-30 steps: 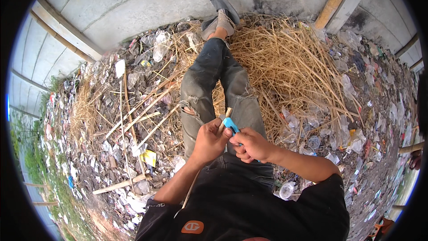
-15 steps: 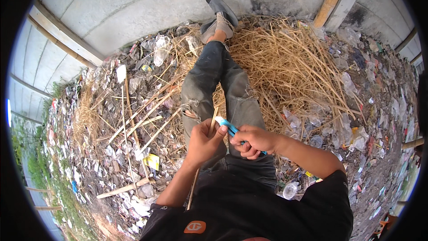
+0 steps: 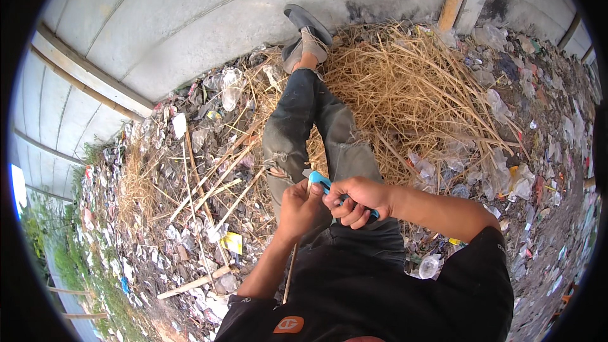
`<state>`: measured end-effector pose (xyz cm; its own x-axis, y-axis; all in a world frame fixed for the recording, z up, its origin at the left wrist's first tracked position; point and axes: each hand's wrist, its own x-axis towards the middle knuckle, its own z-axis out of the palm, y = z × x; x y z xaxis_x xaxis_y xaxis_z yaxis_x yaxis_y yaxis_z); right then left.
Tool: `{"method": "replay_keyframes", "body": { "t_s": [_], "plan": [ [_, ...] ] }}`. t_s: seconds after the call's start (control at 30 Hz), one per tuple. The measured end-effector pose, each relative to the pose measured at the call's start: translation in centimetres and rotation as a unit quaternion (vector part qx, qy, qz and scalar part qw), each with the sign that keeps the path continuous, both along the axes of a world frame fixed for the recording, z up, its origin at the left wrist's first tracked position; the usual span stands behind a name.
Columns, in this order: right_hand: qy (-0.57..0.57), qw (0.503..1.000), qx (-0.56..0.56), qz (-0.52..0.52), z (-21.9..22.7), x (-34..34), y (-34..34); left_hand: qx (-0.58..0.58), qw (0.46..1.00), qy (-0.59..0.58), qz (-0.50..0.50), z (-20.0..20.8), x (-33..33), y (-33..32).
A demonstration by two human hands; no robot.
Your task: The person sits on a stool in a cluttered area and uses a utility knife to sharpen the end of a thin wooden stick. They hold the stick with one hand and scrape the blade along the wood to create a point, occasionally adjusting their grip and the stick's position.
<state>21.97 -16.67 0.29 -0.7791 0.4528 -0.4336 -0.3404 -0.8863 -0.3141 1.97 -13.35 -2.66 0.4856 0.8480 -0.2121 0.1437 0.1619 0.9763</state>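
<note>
Since the earlier frames the two hands have drawn a little closer together over the lap, and the thin stick has slid down so that no pale tip now shows above the left hand [image 3: 304, 206]; only its lower length hangs below that hand toward the black shirt. The right hand [image 3: 360, 199] is wrapped tight around a blue-handled tool [image 3: 322, 183], whose blue end pokes out just beyond the knuckles and meets the left hand's fingertips. The left hand is closed around the thin stick [image 3: 290, 274], so both hands are clamped and touching at the tool's tip; I judge the work is on the stick's upper end, right where the hands meet. That meeting point is hidden by the fingers, and whether the tool has a blade out cannot be told. Beyond the hands lie the grey-trousered legs [image 3: 297, 120], dry straw [image 3: 411, 88] to the right, and litter [image 3: 190, 215] to the left.
</note>
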Motion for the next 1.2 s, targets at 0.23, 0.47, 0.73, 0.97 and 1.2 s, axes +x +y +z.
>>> {"method": "replay_keyframes", "body": {
  "t_s": [0.23,0.47,0.73,0.97,1.2],
  "plan": [
    [-0.08,0.983,0.077,-0.149,-0.7,-3.2,-1.1,-0.013,0.999,-0.005,0.03,-0.2,0.2,0.4],
    [0.061,0.996,-0.007,0.059,-0.1,0.4,0.5,-0.049,0.994,-0.082,-0.052,0.9,-1.1,0.2],
    [0.059,0.997,-0.029,0.051,-1.0,0.1,-0.4,-0.03,0.994,-0.071,-0.075,1.5,-0.7,-0.1],
    [0.01,0.999,-0.034,-0.036,-0.4,-1.2,-1.7,-0.024,0.996,-0.07,-0.049,0.8,-0.4,-0.4],
    [-0.063,0.99,0.037,-0.123,0.0,-3.2,-2.9,-0.013,0.995,-0.075,-0.062,1.8,-0.5,-0.5]
  ]
}}
